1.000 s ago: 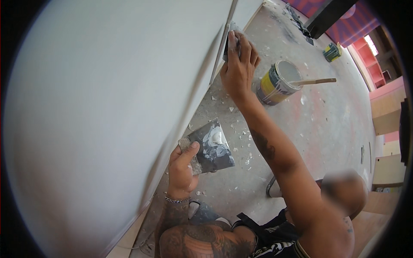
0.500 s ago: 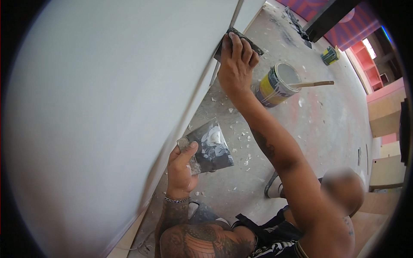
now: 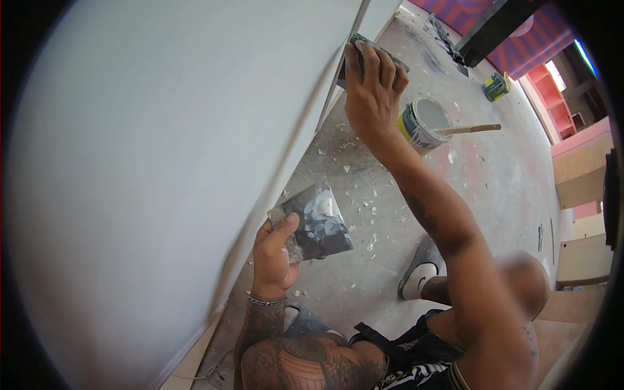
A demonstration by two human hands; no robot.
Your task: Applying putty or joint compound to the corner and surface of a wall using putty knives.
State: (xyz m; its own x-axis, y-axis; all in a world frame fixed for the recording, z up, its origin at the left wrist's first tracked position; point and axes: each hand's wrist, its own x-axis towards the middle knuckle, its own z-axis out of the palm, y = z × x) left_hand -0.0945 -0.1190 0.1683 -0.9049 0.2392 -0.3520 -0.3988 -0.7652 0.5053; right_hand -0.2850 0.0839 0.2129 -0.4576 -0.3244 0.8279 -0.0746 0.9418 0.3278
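My left hand (image 3: 273, 257) grips a flat, dark putty knife (image 3: 315, 237) by its near edge, thumb on top. A dab of white putty (image 3: 323, 207) and dried smears lie on that blade. Higher up, my right hand (image 3: 374, 91) holds a second dark putty knife (image 3: 390, 54) with its fingers spread along the back. This one is at the edge of the large white panel (image 3: 182, 162), beside a narrow gap; its contact edge is partly hidden by my fingers.
An open paint can (image 3: 415, 130) with grey contents and a wooden stick (image 3: 478, 129) stands just right of my right hand. Farther off are another can (image 3: 496, 88) and a black post (image 3: 497, 36). White flakes litter the concrete floor (image 3: 390, 195).
My right hand has shifted slightly right and up with its putty knife, now covering part of the paint can. My left hand and its knife have barely moved.
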